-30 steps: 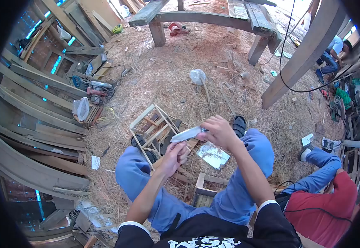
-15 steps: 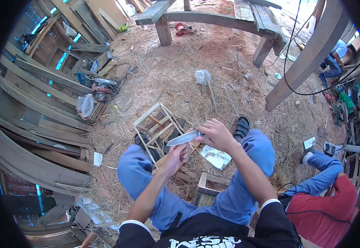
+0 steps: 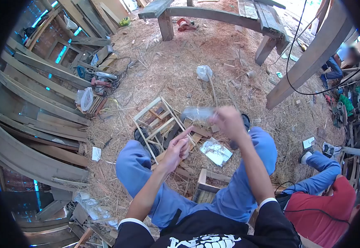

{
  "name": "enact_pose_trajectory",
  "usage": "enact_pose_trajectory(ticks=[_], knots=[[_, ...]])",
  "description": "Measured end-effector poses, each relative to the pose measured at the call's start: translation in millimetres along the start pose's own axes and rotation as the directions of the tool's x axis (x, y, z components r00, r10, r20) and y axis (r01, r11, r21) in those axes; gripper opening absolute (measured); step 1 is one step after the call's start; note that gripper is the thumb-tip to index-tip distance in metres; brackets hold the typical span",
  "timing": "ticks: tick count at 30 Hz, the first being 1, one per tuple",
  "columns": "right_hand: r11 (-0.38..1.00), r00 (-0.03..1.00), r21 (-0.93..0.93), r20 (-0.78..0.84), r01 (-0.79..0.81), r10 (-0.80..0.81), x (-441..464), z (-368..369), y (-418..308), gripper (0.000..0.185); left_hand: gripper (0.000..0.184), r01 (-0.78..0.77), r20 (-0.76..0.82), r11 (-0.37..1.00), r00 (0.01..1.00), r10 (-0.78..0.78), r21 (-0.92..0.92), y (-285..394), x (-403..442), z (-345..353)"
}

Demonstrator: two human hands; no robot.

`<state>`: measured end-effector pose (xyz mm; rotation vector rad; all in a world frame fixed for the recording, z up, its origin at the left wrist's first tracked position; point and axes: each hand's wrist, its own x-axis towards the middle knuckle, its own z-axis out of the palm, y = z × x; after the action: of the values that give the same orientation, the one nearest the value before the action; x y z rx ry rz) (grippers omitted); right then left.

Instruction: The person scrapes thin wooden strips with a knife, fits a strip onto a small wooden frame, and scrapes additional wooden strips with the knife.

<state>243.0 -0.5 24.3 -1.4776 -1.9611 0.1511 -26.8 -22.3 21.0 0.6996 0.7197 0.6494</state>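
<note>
Count: 1 knife (image 3: 197, 113), 1 wooden frame (image 3: 148, 108), 1 small open box (image 3: 203, 176), 1 white sheet (image 3: 217, 153), 2 co-workers: red shirt (image 3: 324, 206) nearby, other (image 3: 336, 64) far right.
Right hand (image 3: 230, 120): closed round knife handle; blade motion-blurred, over floor, apart from left hand.
Left hand (image 3: 176, 153): fingers curled, index out, pinching thin pale strip (image 3: 192, 142); strip mostly hidden.
Frame between feet, just beyond left hand. Sheet right of strip, shavings on it. Slanted post (image 3: 301, 60) partly blocks view right, black cable (image 3: 287, 73) beside it.
</note>
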Motion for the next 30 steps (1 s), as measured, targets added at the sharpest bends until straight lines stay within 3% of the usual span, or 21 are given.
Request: enact_pose_trajectory(ticks=[1,4,7,11,12,15,19,22,25,30], knots=[[0.991,0.992,-0.056,-0.046,-0.121,0.119,4,-5,9,0.034,0.052,0.003,0.0,1.0,1.0,-0.003,0.007,1,-2,0],[0.974,0.949,0.029,-0.22,-0.226,0.227,9,-18,12,0.035,0.051,-0.006,0.008,1.0,1.0,0.006,0.015,6,-2,3],[0.999,0.989,0.018,-0.143,-0.043,0.045,-4,-12,-8,0.033,0.05,-0.021,-0.008,1.0,1.0,0.021,0.011,4,2,-2],[0.998,0.997,0.051,-0.065,-0.048,0.051,-10,-7,-18,0.033,0.048,-0.038,-0.049,0.999,0.998,0.04,0.036,3,2,1],[0.997,0.991,0.067,-0.132,-0.025,0.034,-7,-7,-18,0.031,0.048,-0.045,-0.058,0.998,0.997,0.048,0.048,3,1,3],[0.976,0.972,0.127,-0.133,-0.179,0.196,-4,-12,-13,0.028,0.047,-0.111,-0.045,0.992,0.993,0.113,0.056,-5,5,-4],[0.969,0.964,0.158,-0.156,-0.189,0.214,-4,-9,-13,0.027,0.046,-0.142,-0.063,0.988,0.987,0.146,0.067,-7,9,-7],[0.988,0.992,0.153,-0.122,0.02,-0.001,-8,3,-21,0.032,0.046,-0.129,-0.071,0.989,0.988,0.134,0.071,-10,10,-7],[0.972,0.981,0.177,0.094,0.154,-0.173,-11,13,-32,0.035,0.043,-0.122,-0.081,0.989,0.988,0.128,0.082,-11,10,-3],[0.96,0.965,0.177,0.112,0.216,-0.238,-7,19,-36,0.036,0.036,-0.129,-0.093,0.986,0.986,0.138,0.104,-12,11,0]])
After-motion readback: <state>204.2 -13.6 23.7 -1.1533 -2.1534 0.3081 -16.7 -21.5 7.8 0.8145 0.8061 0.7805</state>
